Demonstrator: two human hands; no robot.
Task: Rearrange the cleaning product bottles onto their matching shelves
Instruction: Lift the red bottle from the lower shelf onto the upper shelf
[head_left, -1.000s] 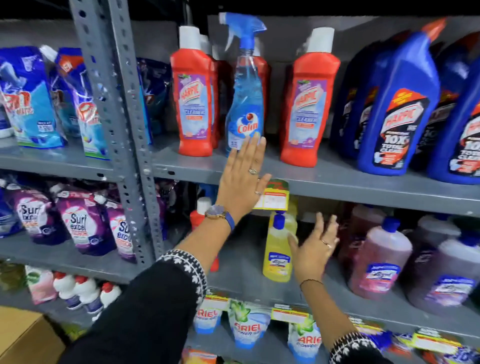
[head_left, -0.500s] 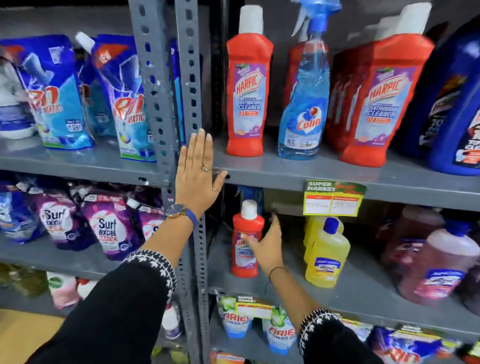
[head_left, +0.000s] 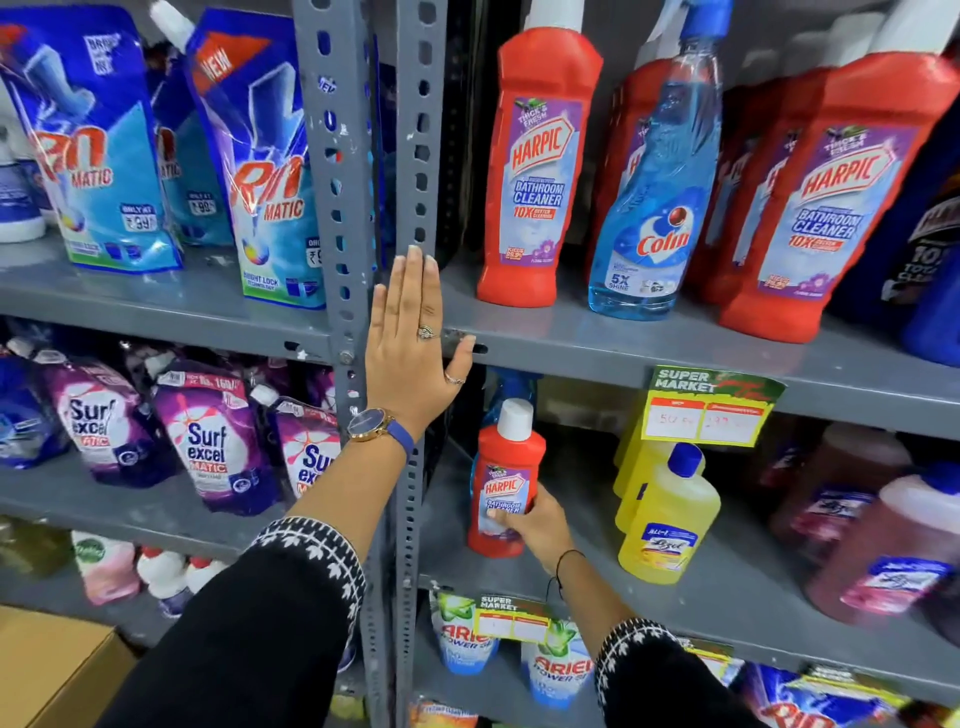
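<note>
A small red Harpic bottle (head_left: 506, 483) with a white cap stands on the middle shelf (head_left: 727, 587), left of two yellow Lizol bottles (head_left: 667, 519). My right hand (head_left: 540, 525) is wrapped around its lower label. My left hand (head_left: 410, 343) lies flat and open against the grey upright post (head_left: 415, 156) and the upper shelf's edge, fingers up. On the upper shelf (head_left: 675, 353) stand large red Harpic bottles (head_left: 537, 166) and a blue Colin spray bottle (head_left: 657, 208) between them.
Dark blue Harpic bottles (head_left: 930, 270) stand at the far right above, pinkish Lizol bottles (head_left: 893, 551) below. Rin pouches (head_left: 270, 171) and Surf Excel pouches (head_left: 208, 441) fill the left bay. Ariel pouches (head_left: 556, 670) sit on the lowest shelf. A cardboard box (head_left: 57, 670) lies at bottom left.
My right hand moved left from the yellow bottle and closed on the small red Harpic bottle. My left hand slid left from the shelf edge onto the post. The view shifted closer.
</note>
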